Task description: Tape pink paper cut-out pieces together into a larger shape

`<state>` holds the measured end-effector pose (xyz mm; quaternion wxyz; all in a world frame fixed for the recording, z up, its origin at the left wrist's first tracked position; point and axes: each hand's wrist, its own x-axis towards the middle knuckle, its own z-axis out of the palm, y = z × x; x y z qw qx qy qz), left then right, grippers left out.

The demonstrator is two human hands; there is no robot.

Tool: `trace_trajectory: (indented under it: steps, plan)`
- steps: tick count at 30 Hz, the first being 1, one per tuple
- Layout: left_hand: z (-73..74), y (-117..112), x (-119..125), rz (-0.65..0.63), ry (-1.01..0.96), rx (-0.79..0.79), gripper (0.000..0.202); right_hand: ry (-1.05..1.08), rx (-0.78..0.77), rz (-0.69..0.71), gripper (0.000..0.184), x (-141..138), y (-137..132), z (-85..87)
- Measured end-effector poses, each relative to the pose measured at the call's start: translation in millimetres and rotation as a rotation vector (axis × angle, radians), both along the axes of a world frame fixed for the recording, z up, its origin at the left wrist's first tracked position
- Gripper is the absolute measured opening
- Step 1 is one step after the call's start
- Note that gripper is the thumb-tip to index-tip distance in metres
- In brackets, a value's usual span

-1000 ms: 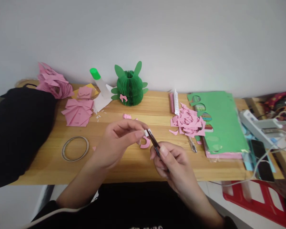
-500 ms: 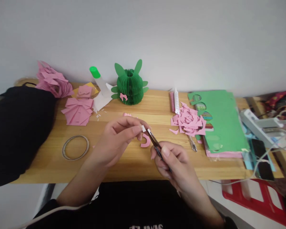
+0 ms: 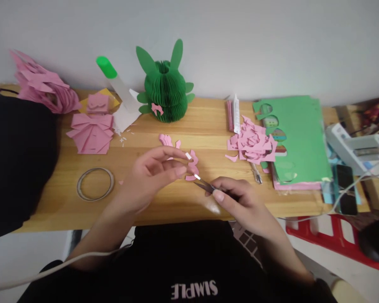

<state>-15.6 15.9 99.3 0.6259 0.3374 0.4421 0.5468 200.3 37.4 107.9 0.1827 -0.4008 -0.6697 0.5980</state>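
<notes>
My left hand (image 3: 150,174) is over the middle of the table, thumb and middle finger pinched together. A small white piece of tape (image 3: 188,156) sits on its raised index fingertip. Another small white strip (image 3: 197,176) sticks out by the pinched fingers, close to the blade tips. My right hand (image 3: 236,198) is wrapped round dark, pointed scissors (image 3: 205,186), blades slightly apart and aimed at that strip; the handles are hidden in the palm. Beneath the fingers lie curved pink paper cutouts (image 3: 193,158), partly covered, with more pink cutouts (image 3: 165,140) behind.
A green honeycomb-paper figure (image 3: 167,92) with a pink bow stands at the back. A glue stick (image 3: 118,86), folded pink paper (image 3: 93,130) and a tape roll (image 3: 78,187) are left. Pink scraps (image 3: 251,141), green sheets (image 3: 303,143) and a phone (image 3: 345,189) lie right.
The view has tilted down. My left index finger has lifted away from the thumb, with the white piece on it. The scissors have turned flatter and their blades have parted a little.
</notes>
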Motion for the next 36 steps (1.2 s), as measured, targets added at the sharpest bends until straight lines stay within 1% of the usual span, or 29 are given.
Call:
trace_trajectory:
  steps: [3, 6, 10, 15, 19, 22, 24, 26, 28, 31, 32, 34, 36]
  plan:
    - [3.9, 0, 1, -0.082, 0.068, 0.091, 0.021, -0.081, 0.036, 0.074, 0.036, 3, 4, 5.8]
    - [7.8, 1, -1, -0.145, 0.174, 0.129, 0.025, -0.104, 0.038, 0.113, 0.038, 4, 6, 9.2]
    - [10.8, 0, -6, -0.205, 0.3, 0.182, 0.03, -0.101, 0.01, 0.172, 0.039, 5, 7, 10.6]
    - [18.0, 1, -11, -0.255, 0.52, 0.262, 0.034, -0.129, 0.001, 0.208, 0.039, 5, 7, 10.5]
    - [26.1, 7, -10, -0.296, 0.589, 0.267, 0.033, -0.145, -0.013, 0.223, 0.039, 5, 8, 9.8]
    - [26.2, 8, -10, -0.301, 0.599, 0.269, 0.032, -0.177, -0.008, 0.238, 0.04, 8, 9, 10.5]
    - [22.3, 7, -11, -0.259, 0.6, 0.281, 0.034, -0.208, 0.001, 0.258, 0.037, 12, 11, 10.5]
    - [16.5, 4, -13, -0.195, 0.558, 0.244, 0.036, -0.234, -0.018, 0.255, 0.031, 15, 11, 8.1]
    - [9.7, 3, -14, -0.152, 0.459, 0.165, 0.036, -0.2, -0.055, 0.155, 0.025, 12, 10, 2.4]
    - [-1.0, 4, -12, -0.14, 0.289, 0.084, 0.037, 0.017, -0.098, -0.167, 0.014, -4, 6, -10.8]
    - [-4.6, 5, -11, -0.142, 0.25, 0.071, 0.038, 0.072, -0.134, -0.245, 0.014, -11, 5, -15.5]
    - [-11.3, 6, -8, -0.139, 0.2, 0.047, 0.041, 0.165, -0.2, -0.341, 0.017, -25, 4, -23.7]
    - [-16.6, 8, -5, -0.129, 0.172, 0.026, 0.041, 0.202, -0.247, -0.386, 0.021, -36, 4, -29.2]
